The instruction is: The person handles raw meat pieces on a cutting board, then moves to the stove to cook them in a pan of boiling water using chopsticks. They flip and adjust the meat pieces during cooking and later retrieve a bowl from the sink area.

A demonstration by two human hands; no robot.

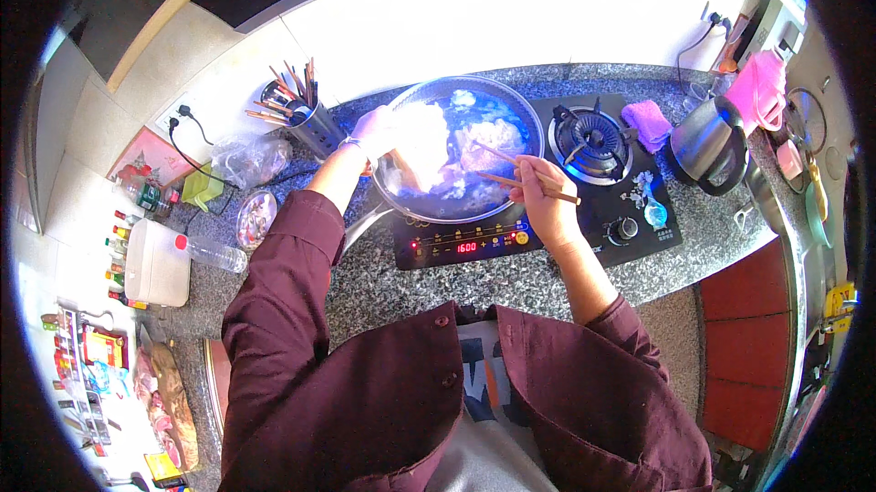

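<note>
A wide frying pan [438, 213] sits on the cooktop's induction side, its metal handle [366, 223] pointing toward me at the left. Liquid and pale pieces of food [489, 143] lie inside it. In my right hand [547, 201] is a pair of wooden chopsticks [503, 178], their tips over the food. My left hand [373, 134] grips a pale object [419, 143] at the pan's left side. Glare washes that object out, so its kind and outline cannot be told.
Right of the pan is a gas burner [591, 143], with a pink cloth [645, 124] and a metal kettle [712, 143] beyond. A chopstick holder [318, 130] stands behind my left hand. A plastic bottle [215, 254] lies at left, near raw meat [161, 410] on a board.
</note>
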